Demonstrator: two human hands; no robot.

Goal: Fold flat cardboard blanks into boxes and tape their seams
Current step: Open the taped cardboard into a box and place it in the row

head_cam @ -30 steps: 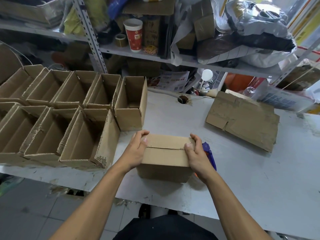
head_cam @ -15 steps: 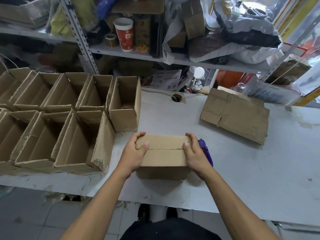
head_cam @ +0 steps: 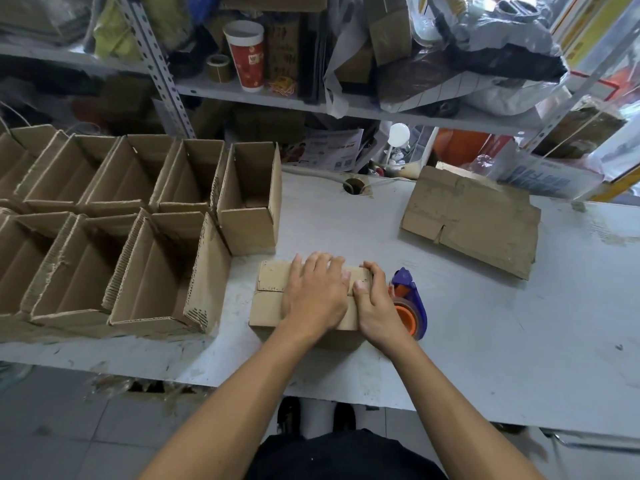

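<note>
At frame centre, the left hand presses flat on the box; the right hand's grip curls around its right end, on the worktop.

I see a white tabletop with a round cable hole near its far edge. Behind it stands a metal shelf. On the shelf are a red and white paper cup and, beside it, a small brown roll.
</note>
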